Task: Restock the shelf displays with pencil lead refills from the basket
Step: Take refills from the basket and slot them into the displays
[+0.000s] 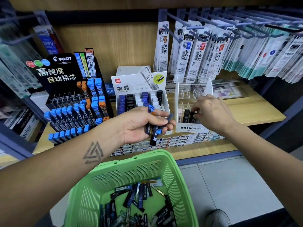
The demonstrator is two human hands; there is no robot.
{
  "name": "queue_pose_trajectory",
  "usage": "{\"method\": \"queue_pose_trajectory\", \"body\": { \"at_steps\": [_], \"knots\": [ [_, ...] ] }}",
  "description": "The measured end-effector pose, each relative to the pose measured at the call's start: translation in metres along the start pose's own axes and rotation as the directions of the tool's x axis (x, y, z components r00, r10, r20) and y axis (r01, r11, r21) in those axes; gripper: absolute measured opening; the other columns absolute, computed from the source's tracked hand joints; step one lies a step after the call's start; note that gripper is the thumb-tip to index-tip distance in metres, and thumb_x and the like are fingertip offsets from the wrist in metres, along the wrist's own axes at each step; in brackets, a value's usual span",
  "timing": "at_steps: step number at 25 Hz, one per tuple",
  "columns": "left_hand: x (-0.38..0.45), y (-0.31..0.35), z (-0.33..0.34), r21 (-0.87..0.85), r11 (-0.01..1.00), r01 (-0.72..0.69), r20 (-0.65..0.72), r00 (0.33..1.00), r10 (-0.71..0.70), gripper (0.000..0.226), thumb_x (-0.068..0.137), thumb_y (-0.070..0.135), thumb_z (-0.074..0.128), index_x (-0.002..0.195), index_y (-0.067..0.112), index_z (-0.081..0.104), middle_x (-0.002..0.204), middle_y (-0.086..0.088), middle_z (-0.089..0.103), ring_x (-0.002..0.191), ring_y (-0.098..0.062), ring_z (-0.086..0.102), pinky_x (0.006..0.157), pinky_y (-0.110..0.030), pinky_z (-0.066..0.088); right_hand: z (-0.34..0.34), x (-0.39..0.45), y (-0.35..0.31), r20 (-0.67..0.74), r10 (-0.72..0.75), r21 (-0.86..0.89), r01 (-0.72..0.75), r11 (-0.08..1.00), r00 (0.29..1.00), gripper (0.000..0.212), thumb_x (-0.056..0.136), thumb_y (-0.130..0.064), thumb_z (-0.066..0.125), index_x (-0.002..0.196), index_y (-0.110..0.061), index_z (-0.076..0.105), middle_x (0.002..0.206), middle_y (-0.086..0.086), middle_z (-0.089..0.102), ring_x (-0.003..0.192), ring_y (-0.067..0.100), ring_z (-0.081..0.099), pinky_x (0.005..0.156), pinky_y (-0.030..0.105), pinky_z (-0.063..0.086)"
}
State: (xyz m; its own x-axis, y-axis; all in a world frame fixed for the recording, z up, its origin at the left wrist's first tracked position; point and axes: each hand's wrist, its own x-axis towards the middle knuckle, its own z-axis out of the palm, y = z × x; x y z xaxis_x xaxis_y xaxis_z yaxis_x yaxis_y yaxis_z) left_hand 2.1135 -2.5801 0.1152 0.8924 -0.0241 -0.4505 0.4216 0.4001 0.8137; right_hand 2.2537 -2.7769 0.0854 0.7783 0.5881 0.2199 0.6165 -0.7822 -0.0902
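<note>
Pinching a black refill case (192, 115) between thumb and fingertips, the right hand (211, 113) sets it upright in the front row of the white MONO display (191, 127), just beside two other black cases (186, 115) already standing there. The rear clear compartments of that display show no stock. The left hand (141, 124), palm up, grips a mixed bundle of refill cases (154, 128), fingers curled round them; blue and orange caps show at both ends, and one dark case hangs below the palm. This hand is held in front of the white deli display box (141, 95), which carries rows of blue, black and white cases. To the left stands the black PILOT display rack (72, 99), partly filled with blue-capped and orange-capped cases. All three displays sit on the wooden shelf (255, 110). Packaged pen refills (200, 58) hang on hooks above the right side. Below the hands, the green basket (124, 171) holds a loose pile of refill cases (139, 200) at its bottom.
</note>
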Motion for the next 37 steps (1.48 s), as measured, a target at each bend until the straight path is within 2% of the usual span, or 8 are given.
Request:
{"method": "queue_pose_trajectory", "body": {
  "at_steps": [5, 7, 11, 14, 19, 25, 33, 37],
  "knots": [
    [0.002, -0.003, 0.001, -0.007, 1.0, 0.012, 0.007, 1.0, -0.012, 0.024, 0.09, -0.019, 0.05, 0.107, -0.008, 0.061, 0.092, -0.026, 0.07, 0.07, -0.025, 0.072, 0.061, -0.025, 0.06, -0.003, 0.004, 0.0, -0.095, -0.005, 0.053, 0.01, 0.999, 0.995, 0.014, 0.086, -0.019, 0.075, 0.1, -0.02, 0.074, 0.103, -0.001, 0.07, 0.099, 0.019, 0.058, 0.091, 0.04, 0.047],
    [0.003, -0.007, 0.002, -0.004, 1.0, 0.022, 0.015, 1.0, -0.022, 0.023, 0.089, -0.02, 0.05, 0.105, -0.007, 0.062, 0.092, -0.026, 0.071, 0.07, -0.025, 0.072, 0.061, -0.026, 0.06, -0.011, 0.003, -0.013, -0.111, 0.033, 0.32, 0.004, 0.947, 0.993, 0.007, 0.087, -0.014, 0.074, 0.094, -0.017, 0.076, 0.087, -0.007, 0.07, 0.08, 0.009, 0.06, 0.077, 0.027, 0.047],
    [0.002, -0.013, 0.008, 0.056, 0.998, 0.021, 0.057, 0.998, -0.024, 0.022, 0.088, -0.019, 0.053, 0.104, -0.009, 0.063, 0.096, -0.024, 0.073, 0.077, -0.026, 0.074, 0.062, -0.026, 0.061, -0.025, -0.009, -0.055, 0.239, -0.058, 0.89, -0.194, 0.413, 0.969, 0.01, 0.086, -0.016, 0.077, 0.094, -0.009, 0.076, 0.079, -0.001, 0.073, 0.072, 0.006, 0.063, 0.068, 0.023, 0.048],
    [0.001, -0.015, 0.01, 0.061, 0.998, 0.005, 0.103, 0.995, -0.011, 0.021, 0.088, -0.019, 0.052, 0.104, -0.009, 0.064, 0.093, -0.023, 0.072, 0.08, -0.027, 0.074, 0.063, -0.027, 0.061, -0.027, -0.013, -0.07, 0.296, -0.156, 0.902, -0.222, 0.371, 0.942, 0.024, 0.083, -0.017, 0.079, 0.102, -0.004, 0.071, 0.078, 0.004, 0.072, 0.071, 0.019, 0.061, 0.055, 0.029, 0.044],
    [-0.002, -0.014, 0.009, 0.046, 0.999, 0.008, 0.114, 0.993, -0.013, 0.025, 0.088, -0.022, 0.05, 0.108, -0.014, 0.061, 0.09, -0.026, 0.071, 0.081, -0.031, 0.074, 0.064, -0.025, 0.061, -0.024, -0.009, -0.074, 0.367, -0.153, 0.893, -0.3, 0.336, 0.918, 0.032, 0.077, -0.002, 0.082, 0.106, -0.002, 0.067, 0.078, 0.007, 0.073, 0.076, 0.026, 0.063, 0.072, 0.047, 0.045],
    [0.002, -0.009, 0.005, -0.068, 0.993, -0.092, -0.059, 0.994, 0.088, 0.02, 0.087, -0.019, 0.053, 0.103, -0.013, 0.063, 0.086, -0.025, 0.07, 0.079, -0.032, 0.073, 0.064, -0.029, 0.062, -0.032, -0.004, -0.076, 0.289, -0.033, 0.886, -0.255, 0.387, 0.957, 0.027, 0.079, -0.01, 0.083, 0.099, -0.004, 0.066, 0.082, 0.007, 0.069, 0.069, 0.012, 0.062, 0.056, 0.015, 0.044],
    [0.012, 0.003, -0.008, -0.349, 0.85, -0.394, -0.276, 0.91, 0.309, 0.03, 0.09, -0.02, 0.048, 0.116, -0.005, 0.052, 0.088, -0.021, 0.068, 0.073, -0.029, 0.075, 0.068, -0.037, 0.063, -0.024, -0.017, -0.097, 0.504, -0.177, 0.864, -0.493, 0.105, 0.845, 0.042, 0.08, 0.002, 0.077, 0.109, -0.003, 0.048, 0.081, 0.026, 0.071, 0.067, 0.031, 0.072, 0.061, 0.03, 0.062],
    [0.01, 0.009, -0.014, -0.331, 0.833, -0.443, -0.266, 0.891, 0.368, 0.031, 0.092, -0.017, 0.048, 0.12, -0.008, 0.053, 0.114, -0.029, 0.061, 0.085, -0.028, 0.075, 0.071, -0.036, 0.062, -0.026, -0.013, -0.088, 0.49, -0.121, 0.862, -0.46, 0.212, 0.863, 0.032, 0.074, 0.007, 0.08, 0.098, -0.003, 0.06, 0.071, 0.016, 0.068, 0.058, 0.024, 0.067, 0.06, 0.029, 0.057]
  ]
}}
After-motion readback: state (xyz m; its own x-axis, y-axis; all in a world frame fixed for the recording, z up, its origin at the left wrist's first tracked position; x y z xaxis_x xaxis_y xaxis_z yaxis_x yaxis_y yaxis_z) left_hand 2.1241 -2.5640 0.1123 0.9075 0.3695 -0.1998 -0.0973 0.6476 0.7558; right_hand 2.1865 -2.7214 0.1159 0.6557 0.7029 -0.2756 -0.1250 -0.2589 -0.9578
